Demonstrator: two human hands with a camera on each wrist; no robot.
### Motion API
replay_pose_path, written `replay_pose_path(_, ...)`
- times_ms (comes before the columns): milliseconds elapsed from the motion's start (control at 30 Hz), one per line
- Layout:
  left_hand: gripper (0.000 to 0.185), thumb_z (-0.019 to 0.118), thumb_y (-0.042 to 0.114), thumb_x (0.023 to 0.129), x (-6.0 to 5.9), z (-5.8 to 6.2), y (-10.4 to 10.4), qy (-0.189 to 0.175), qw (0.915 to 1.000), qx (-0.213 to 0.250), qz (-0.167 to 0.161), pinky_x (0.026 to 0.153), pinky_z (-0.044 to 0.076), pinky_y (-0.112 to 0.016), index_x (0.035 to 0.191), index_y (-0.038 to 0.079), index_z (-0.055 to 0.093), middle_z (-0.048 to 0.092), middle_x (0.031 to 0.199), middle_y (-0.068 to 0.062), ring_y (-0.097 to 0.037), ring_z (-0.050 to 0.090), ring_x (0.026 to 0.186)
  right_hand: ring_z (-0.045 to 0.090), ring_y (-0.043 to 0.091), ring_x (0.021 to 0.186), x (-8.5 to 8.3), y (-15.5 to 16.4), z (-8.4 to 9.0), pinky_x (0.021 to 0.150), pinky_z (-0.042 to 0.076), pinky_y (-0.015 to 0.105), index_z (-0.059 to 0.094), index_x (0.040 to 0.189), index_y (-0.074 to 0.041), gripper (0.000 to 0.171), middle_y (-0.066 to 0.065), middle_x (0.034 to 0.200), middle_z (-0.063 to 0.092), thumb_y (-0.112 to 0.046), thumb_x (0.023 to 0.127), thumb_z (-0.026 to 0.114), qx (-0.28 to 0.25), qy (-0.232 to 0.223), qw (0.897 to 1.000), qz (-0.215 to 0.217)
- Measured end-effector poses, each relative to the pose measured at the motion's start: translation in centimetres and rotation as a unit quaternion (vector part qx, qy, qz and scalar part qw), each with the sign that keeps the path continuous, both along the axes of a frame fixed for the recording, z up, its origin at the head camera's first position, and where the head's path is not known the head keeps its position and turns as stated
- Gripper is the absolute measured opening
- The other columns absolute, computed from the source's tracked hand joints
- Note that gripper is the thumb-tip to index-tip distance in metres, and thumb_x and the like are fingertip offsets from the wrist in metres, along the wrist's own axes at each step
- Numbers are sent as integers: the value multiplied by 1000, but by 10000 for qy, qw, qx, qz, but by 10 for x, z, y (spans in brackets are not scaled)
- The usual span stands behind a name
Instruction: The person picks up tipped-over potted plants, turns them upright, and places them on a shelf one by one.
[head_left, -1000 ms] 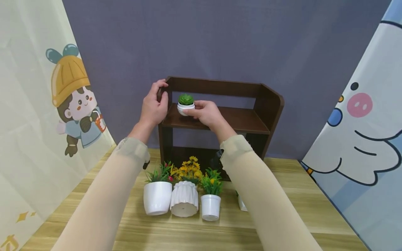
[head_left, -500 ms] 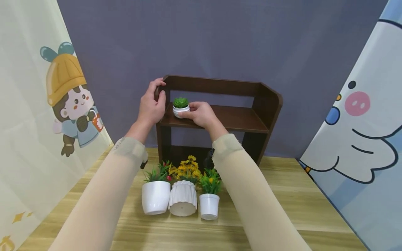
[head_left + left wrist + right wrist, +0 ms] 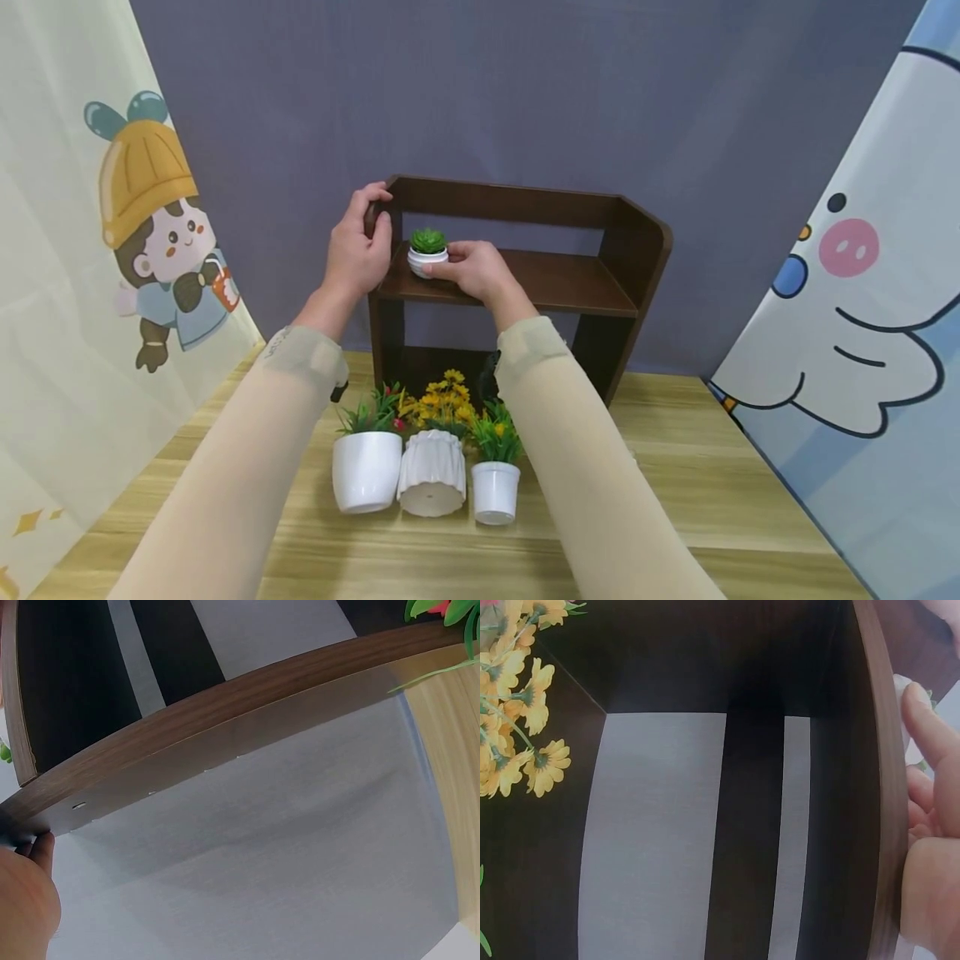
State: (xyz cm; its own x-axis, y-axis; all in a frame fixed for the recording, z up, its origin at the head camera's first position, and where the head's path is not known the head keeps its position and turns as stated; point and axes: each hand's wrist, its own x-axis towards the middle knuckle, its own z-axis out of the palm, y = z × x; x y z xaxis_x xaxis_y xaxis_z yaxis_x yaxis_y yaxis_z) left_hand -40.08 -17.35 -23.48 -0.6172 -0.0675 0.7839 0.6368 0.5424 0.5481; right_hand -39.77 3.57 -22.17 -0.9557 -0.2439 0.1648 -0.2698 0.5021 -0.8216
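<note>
A small green succulent in a ribbed white pot (image 3: 427, 262) sits at the left end of the upper board of a dark brown two-tier shelf (image 3: 547, 279). My right hand (image 3: 480, 271) pinches the pot from its right side, thumb in front. In the right wrist view the pot mostly hides behind the thumb (image 3: 922, 712) and the board's edge. My left hand (image 3: 360, 246) grips the top of the shelf's left side panel, with its thumb inside and fingers outside. The left wrist view catches part of that hand (image 3: 26, 900) at the panel's edge.
Before the shelf on the wooden table (image 3: 420, 558) stand a white pot with red flowers (image 3: 367, 472), a fluted pot with yellow flowers (image 3: 432, 473) and a smaller white pot with a leafy plant (image 3: 496, 493). A grey curtain (image 3: 480, 92) hangs behind.
The right hand has brought the succulent pot leftward and slightly back on the upper board, closer to the left panel. The left hand keeps its grip on the shelf; the view has shifted slightly.
</note>
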Motion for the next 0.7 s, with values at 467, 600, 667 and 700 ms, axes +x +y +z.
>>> replay_pose_path(467,32,49,21,113,1,0,3,27,10000,8,16,121,46,-54,143,15,59,56,167,-2,-27,56,151,70,27,127,-3,2,-2,113,54,44,63,151,-5,63,13,139,74,-33,99,84,-388,-46,9992,58)
replay_pose_path(600,32,48,23,114,0,0,3,3,10000,-13,36,118,47,-55,144,16,59,55,167,-2,-29,58,148,70,27,126,-5,2,-3,113,53,43,64,151,-5,62,13,138,75,-32,99,85,-351,43,9993,89)
replay_pose_path(667,32,48,23,114,1,0,3,-11,10000,-20,35,117,48,-55,144,16,59,55,168,-1,-29,59,148,70,27,128,-5,2,-3,114,53,43,64,152,-5,63,13,139,75,-32,99,85,-337,74,9994,98)
replay_pose_path(700,32,48,23,114,1,0,3,-10,10000,-21,34,117,48,-55,144,16,59,55,168,-1,-29,58,148,70,27,128,-5,2,-3,114,52,43,64,152,-5,63,13,139,75,-32,99,85,-332,82,9994,99)
